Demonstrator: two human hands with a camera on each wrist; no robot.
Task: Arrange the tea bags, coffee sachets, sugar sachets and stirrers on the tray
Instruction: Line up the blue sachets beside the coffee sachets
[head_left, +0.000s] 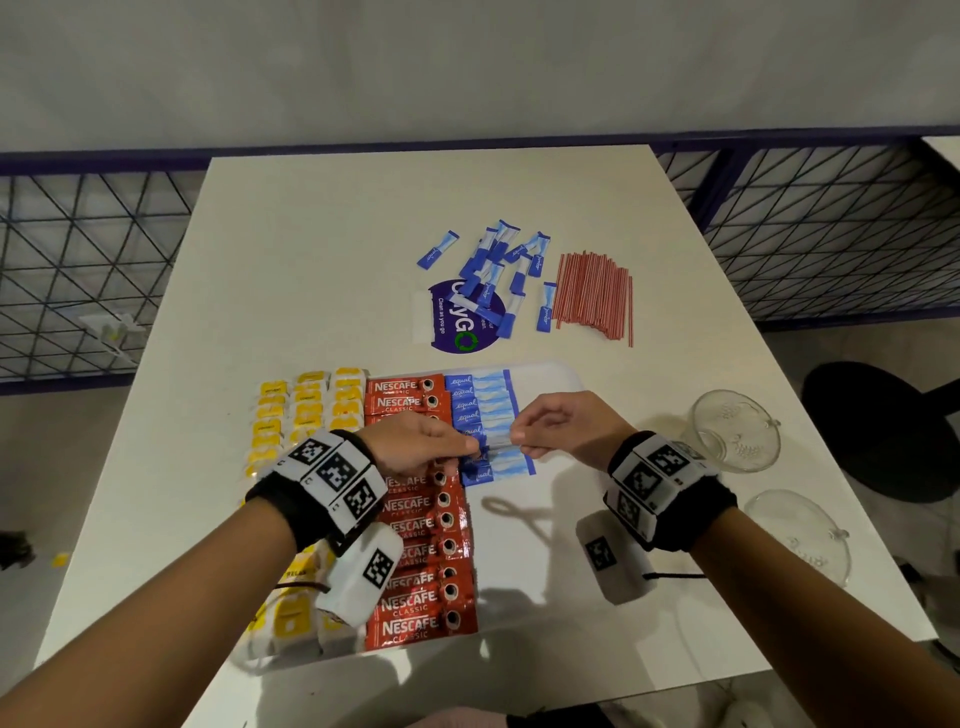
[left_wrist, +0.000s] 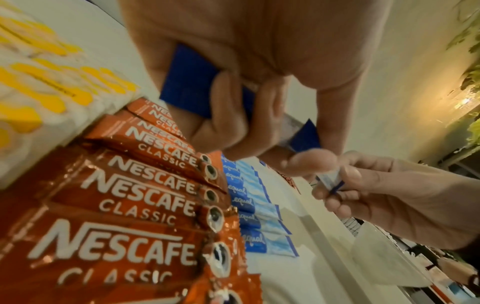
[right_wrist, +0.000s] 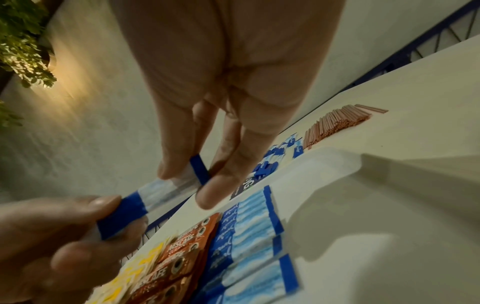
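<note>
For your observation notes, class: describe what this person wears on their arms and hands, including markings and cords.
Both forearms and hands are bare, without sleeves or gloves. The left hand and right hand each have a black wrist strap carrying white blocks printed with square black-and-white markers. Another white marked box hangs under each wrist, with a thin dark cord.

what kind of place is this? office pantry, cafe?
Likely a cafe or canteen seating area: a white table bearing a "Clean as you go" sticker, blue wire-mesh partitions, potted greenery behind.

glossy foil coffee sachets (head_left: 415, 525), clear glass cups (head_left: 735, 430)
</note>
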